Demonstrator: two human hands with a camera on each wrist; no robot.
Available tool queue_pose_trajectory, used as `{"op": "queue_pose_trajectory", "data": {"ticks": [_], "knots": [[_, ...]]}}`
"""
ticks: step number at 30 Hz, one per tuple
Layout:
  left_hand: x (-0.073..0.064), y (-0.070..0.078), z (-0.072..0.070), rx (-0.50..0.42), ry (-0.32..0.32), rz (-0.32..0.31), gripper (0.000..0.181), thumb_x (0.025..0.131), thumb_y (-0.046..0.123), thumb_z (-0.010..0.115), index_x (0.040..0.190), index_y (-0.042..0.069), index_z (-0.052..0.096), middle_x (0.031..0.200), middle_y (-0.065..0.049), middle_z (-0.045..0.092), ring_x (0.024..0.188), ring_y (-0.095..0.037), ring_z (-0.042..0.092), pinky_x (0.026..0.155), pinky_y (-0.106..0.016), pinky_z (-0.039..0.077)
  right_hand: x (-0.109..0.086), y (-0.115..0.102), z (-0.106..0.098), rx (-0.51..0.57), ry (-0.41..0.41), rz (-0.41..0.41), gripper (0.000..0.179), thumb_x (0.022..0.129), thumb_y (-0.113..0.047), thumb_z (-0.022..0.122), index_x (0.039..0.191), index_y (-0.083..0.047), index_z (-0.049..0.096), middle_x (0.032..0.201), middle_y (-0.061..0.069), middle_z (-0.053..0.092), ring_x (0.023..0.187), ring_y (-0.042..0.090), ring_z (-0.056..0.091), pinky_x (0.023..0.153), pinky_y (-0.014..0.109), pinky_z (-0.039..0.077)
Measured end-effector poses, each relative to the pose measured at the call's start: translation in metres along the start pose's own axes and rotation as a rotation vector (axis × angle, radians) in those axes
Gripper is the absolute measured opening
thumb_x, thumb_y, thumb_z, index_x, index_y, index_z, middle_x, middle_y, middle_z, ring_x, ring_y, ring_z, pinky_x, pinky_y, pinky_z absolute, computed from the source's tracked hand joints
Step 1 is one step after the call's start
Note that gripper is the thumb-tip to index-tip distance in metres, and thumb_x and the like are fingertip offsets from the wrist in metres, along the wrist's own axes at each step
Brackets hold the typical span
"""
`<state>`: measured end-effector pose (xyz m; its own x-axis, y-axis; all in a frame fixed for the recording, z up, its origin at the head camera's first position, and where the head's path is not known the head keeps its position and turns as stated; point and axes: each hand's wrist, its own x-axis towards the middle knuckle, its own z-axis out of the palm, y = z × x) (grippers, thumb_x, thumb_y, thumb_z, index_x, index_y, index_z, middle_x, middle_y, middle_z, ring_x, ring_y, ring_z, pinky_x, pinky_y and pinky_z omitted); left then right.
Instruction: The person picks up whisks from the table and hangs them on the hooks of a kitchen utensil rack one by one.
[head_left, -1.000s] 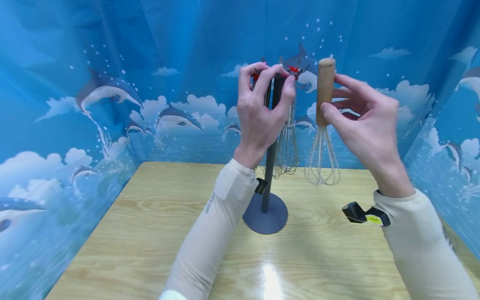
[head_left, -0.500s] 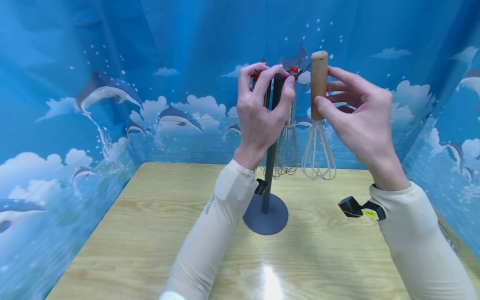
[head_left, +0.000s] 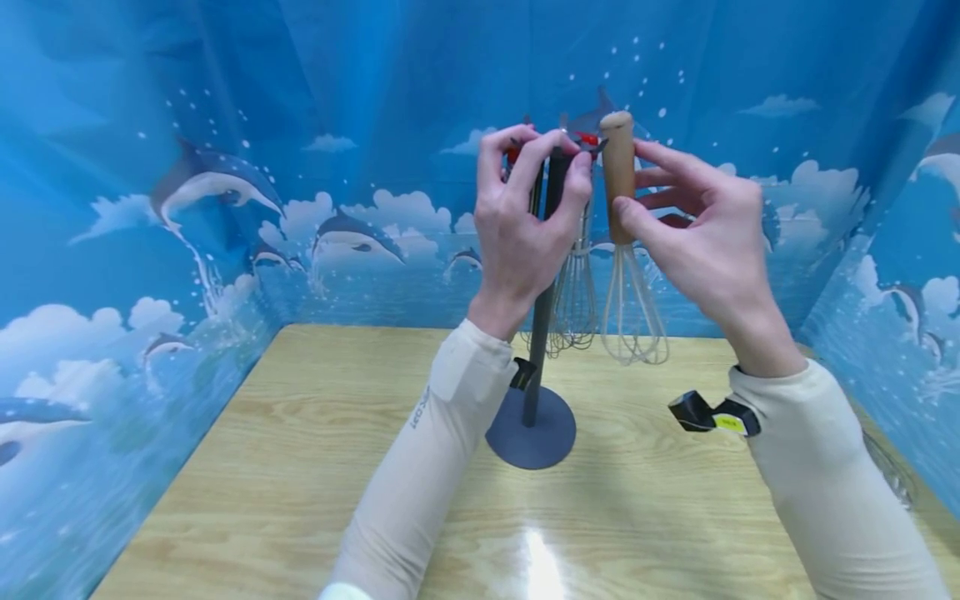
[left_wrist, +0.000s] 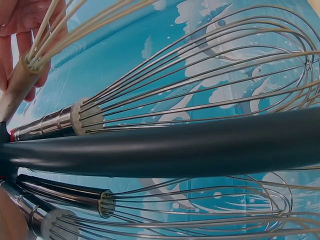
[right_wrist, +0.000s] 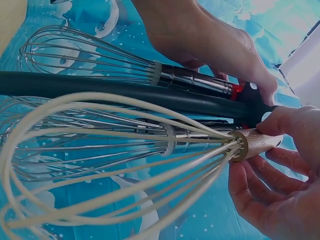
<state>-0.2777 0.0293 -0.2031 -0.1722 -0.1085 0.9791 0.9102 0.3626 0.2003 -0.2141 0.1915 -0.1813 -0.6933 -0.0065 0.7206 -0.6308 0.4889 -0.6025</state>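
My right hand [head_left: 701, 225] pinches the wooden handle [head_left: 618, 179] of a whisk with pale wires [head_left: 633, 308]. The whisk hangs wires down, its handle top beside a hook of the dark stand [head_left: 542, 333]. Whether the handle touches the hook I cannot tell. My left hand [head_left: 528, 221] grips the top of the stand between thumb and fingers. Several metal whisks hang from the stand; in the left wrist view one steel whisk [left_wrist: 57, 122] lies on one side of the pole [left_wrist: 165, 150], and a dark-handled whisk [left_wrist: 65, 192] on the other.
The stand's round base [head_left: 531, 442] rests on a wooden table [head_left: 300, 467]. At the table's right edge lies a wire object [head_left: 888, 471], partly hidden by my right sleeve. A blue dolphin-print curtain [head_left: 375, 125] encloses the back and sides.
My right hand has moved left with the wooden-handled whisk, bringing the handle top close to the stand's hook. The whisk now tilts slightly. My left hand has stayed on the stand.
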Motion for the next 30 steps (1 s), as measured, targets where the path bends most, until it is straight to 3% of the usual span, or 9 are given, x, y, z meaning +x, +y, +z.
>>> {"op": "queue_pose_trajectory", "data": {"ticks": [5, 15, 25, 30], "knots": [[0.0005, -0.0001, 0.0005, -0.004, 0.001, 0.006, 0.023, 0.095, 0.016, 0.067, 0.109, -0.001, 0.071, 0.12, -0.023, 0.054, 0.121, -0.029, 0.051, 0.095, -0.016, 0.051, 0.001, -0.0005, 0.003, 0.006, -0.011, -0.004, 0.044, 0.094, -0.011, 0.073, 0.137, -0.02, 0.067, 0.113, 0.006, 0.073, 0.09, 0.005, 0.071, 0.082, 0.011, 0.057], [0.0033, 0.0003, 0.0006, -0.02, 0.003, 0.006, 0.023, 0.096, 0.016, 0.067, 0.109, -0.002, 0.071, 0.119, -0.023, 0.054, 0.119, -0.026, 0.052, 0.094, -0.014, 0.05, 0.0037, -0.0018, 0.0006, -0.045, -0.02, -0.016, 0.043, 0.096, -0.013, 0.067, 0.137, -0.024, 0.066, 0.117, 0.016, 0.071, 0.09, 0.003, 0.069, 0.078, 0.009, 0.055], [0.0013, -0.0009, 0.0004, -0.043, 0.015, 0.003, 0.021, 0.097, 0.015, 0.066, 0.108, -0.002, 0.072, 0.119, -0.023, 0.055, 0.119, -0.028, 0.053, 0.095, -0.015, 0.051, 0.0037, -0.0008, 0.0001, -0.044, -0.062, -0.008, 0.046, 0.096, -0.011, 0.066, 0.141, -0.023, 0.063, 0.118, 0.014, 0.07, 0.09, 0.002, 0.067, 0.078, 0.007, 0.054], [-0.0023, -0.0034, -0.0028, -0.095, 0.027, 0.029, 0.022, 0.096, 0.009, 0.065, 0.111, -0.005, 0.072, 0.121, -0.026, 0.057, 0.125, -0.034, 0.056, 0.11, -0.023, 0.048, 0.0021, 0.0003, -0.0009, -0.056, -0.103, 0.001, 0.049, 0.097, -0.012, 0.065, 0.144, -0.024, 0.06, 0.121, 0.017, 0.07, 0.091, 0.001, 0.066, 0.079, 0.007, 0.054]]}}
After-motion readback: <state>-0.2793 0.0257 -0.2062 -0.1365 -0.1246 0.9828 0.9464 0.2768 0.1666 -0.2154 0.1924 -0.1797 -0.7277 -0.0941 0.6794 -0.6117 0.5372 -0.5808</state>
